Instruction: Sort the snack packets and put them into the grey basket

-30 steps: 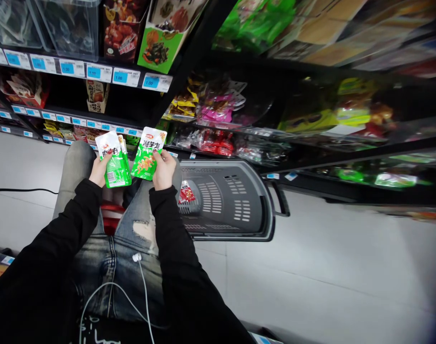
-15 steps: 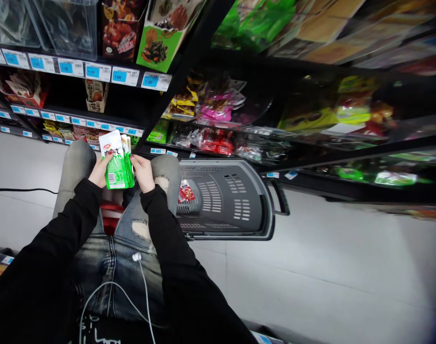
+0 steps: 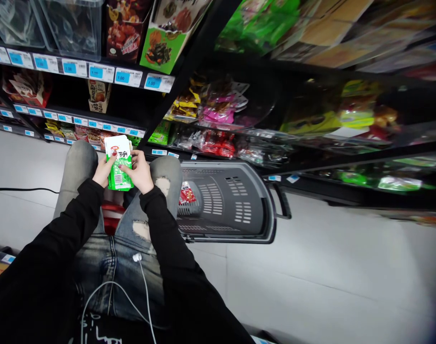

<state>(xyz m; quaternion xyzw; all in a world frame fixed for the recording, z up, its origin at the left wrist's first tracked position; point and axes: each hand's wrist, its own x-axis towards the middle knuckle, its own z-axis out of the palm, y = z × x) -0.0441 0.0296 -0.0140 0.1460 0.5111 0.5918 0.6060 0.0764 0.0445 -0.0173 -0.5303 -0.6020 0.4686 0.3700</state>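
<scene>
Holds a stack of green-and-white packets (image 3: 120,160) above the gap between the knees (image 3: 82,160), gripped along its left edge by the left hand (image 3: 103,170) and along its right by the right hand (image 3: 142,172), equally near both, with long axis pointing forward toward the shelf (image 3: 130,106).

The stack of packets (image 3: 119,162) sits between your left hand (image 3: 103,171) and your right hand (image 3: 141,173), over the gap between your knees (image 3: 77,172). The basket (image 3: 225,220) stands on the floor (image 3: 311,258) to your right, a lone packet (image 3: 187,194) inside its end nearest you. Beyond your knees, the shelving (image 3: 202,53) runs left to right across your front
</scene>
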